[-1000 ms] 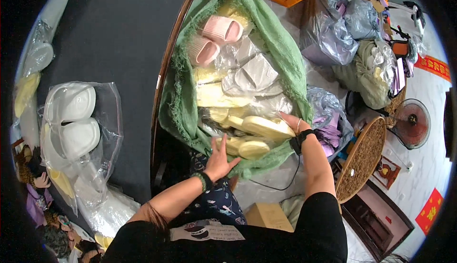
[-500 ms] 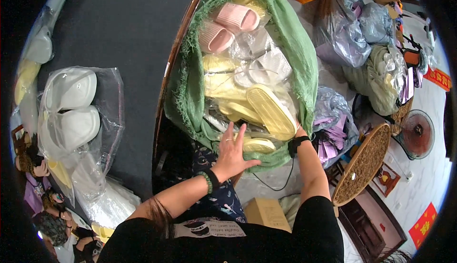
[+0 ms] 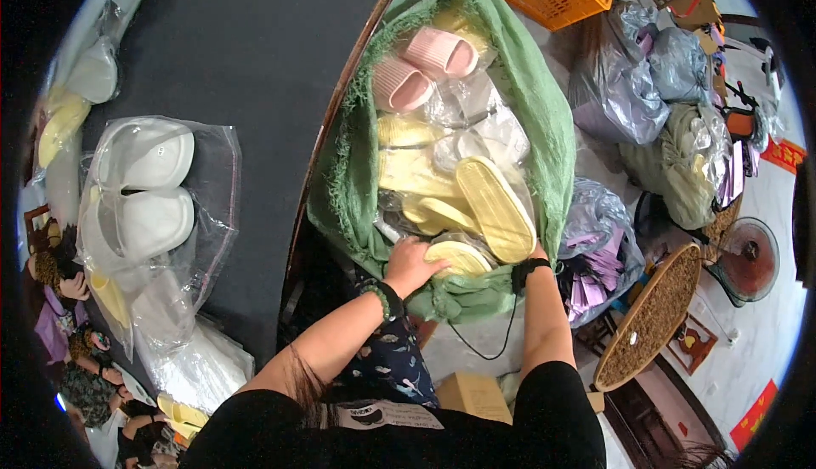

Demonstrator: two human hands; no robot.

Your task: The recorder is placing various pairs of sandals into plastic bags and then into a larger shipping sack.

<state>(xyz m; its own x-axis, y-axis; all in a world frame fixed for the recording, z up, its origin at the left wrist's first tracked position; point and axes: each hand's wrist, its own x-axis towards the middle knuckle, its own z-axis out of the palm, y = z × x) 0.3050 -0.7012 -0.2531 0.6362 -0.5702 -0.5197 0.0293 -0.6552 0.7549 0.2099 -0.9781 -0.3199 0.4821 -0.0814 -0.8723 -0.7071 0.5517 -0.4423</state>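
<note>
Cluttered storeroom, black table [image 3: 246,61], green sack [image 3: 544,121]; left hand [image 3: 412,263] gripping yellow slippers [image 3: 459,257], right hand hidden.

We look straight down from a head-worn fisheye camera, close over our forearms rising from the lower edge, onto a green sack [image 3: 544,121] of slippers; edges bend toward the rim.
</note>
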